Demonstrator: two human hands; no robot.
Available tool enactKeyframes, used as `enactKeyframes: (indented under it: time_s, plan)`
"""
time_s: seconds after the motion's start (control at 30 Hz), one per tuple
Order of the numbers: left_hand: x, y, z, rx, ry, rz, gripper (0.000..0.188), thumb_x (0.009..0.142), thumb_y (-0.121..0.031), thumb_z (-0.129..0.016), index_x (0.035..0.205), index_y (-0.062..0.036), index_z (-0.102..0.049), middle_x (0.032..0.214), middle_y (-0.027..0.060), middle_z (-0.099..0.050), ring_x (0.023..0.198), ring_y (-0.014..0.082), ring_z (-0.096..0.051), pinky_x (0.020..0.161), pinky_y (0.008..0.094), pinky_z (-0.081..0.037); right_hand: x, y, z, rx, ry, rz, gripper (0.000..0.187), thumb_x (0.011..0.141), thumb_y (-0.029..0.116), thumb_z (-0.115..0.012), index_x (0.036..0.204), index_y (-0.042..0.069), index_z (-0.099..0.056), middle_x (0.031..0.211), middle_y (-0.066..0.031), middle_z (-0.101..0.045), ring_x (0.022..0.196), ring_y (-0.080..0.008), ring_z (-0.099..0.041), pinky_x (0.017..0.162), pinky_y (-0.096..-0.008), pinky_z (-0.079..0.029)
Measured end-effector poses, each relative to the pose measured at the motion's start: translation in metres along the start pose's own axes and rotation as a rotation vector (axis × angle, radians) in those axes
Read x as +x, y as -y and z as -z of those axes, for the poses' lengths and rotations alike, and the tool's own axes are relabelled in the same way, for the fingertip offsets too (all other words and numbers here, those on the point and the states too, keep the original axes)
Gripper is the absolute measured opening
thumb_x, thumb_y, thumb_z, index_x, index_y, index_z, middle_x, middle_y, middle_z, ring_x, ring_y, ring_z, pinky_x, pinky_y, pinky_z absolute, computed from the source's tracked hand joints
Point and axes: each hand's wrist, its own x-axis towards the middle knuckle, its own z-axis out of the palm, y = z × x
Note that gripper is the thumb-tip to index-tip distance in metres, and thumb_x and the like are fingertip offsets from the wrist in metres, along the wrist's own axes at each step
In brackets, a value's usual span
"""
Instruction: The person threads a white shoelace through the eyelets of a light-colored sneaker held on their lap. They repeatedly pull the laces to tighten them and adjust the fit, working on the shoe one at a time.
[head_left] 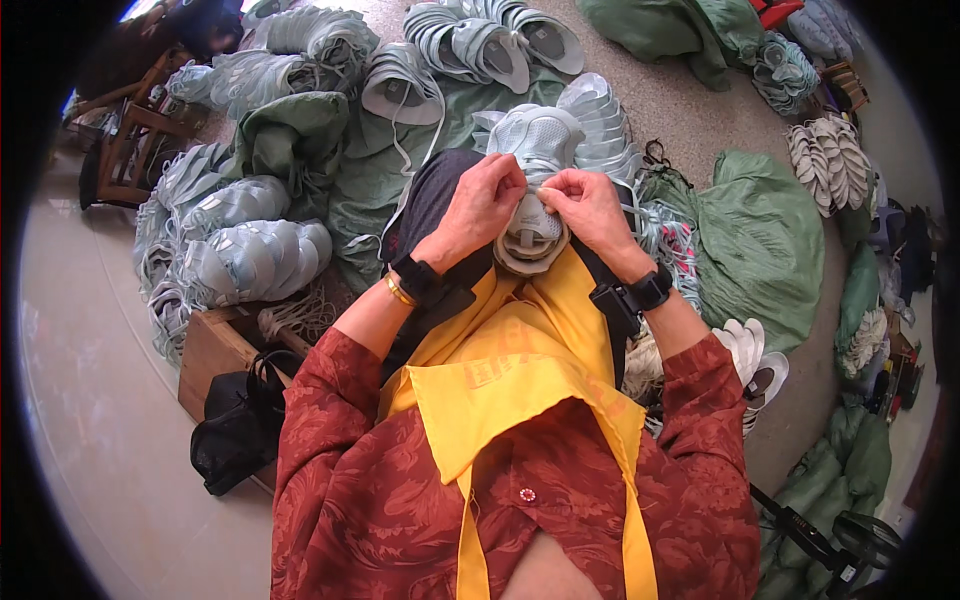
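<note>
A pale grey-green sneaker (536,140) rests between my knees over the yellow apron (520,345), its opening with a grey insole (532,228) toward me. My left hand (482,203) is closed at the left of the shoe's throat, thumb and fingers together. Just to the right, my right hand (590,212) pinches a small piece of white shoelace (549,208) over the opening. What the left fingertips hold is hidden. Both hands are close together above the tongue. Beyond the shoe lies a nested stack of pale uppers (600,120).
Stacks of pale shoe uppers (255,262) line the left, with more shoes (490,50) ahead. A loose lace hangs from a nearby shoe (402,85). Green sacks (760,250) lie at right. A wooden box (225,350) and black bag (238,425) stand at my left.
</note>
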Motion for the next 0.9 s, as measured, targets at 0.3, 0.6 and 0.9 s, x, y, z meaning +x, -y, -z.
enactKeyframes:
  time_s: [0.3,0.6,0.9]
  plan:
    - [0.002,0.000,0.005,-0.007,0.047,0.040,0.007,0.088,0.000,-0.065,0.093,-0.0005,-0.060,0.082,0.0038,-0.054,0.069,0.0115,-0.051,0.063,0.0274,-0.044,-0.003,0.030,0.005,-0.126,0.017,-0.060,0.015,0.085,0.012,-0.073,0.087,-0.003,-0.071,0.071,-0.0063,-0.072,0.061,-0.0116,-0.068,0.058,-0.0266,-0.054]
    - [0.005,-0.012,0.009,0.007,0.064,0.217,0.013,0.086,-0.009,-0.068,0.088,0.0026,-0.062,0.077,0.0149,-0.065,0.069,0.0247,-0.064,0.064,0.0357,-0.051,-0.001,0.028,0.006,-0.131,0.038,-0.050,0.014,0.086,0.012,-0.070,0.087,-0.002,-0.070,0.072,-0.0082,-0.072,0.057,-0.0134,-0.067,0.057,-0.0281,-0.054]
    - [0.005,0.043,0.101,0.250,0.013,0.339,0.008,0.091,-0.005,-0.061,0.087,0.0007,-0.056,0.072,0.0085,-0.062,0.067,0.0129,-0.062,0.060,0.0306,-0.050,-0.014,0.032,0.048,-0.172,0.144,0.093,0.010,0.093,0.009,-0.069,0.095,0.000,-0.065,0.079,0.0009,-0.066,0.069,-0.0039,-0.060,0.063,-0.0206,-0.050]
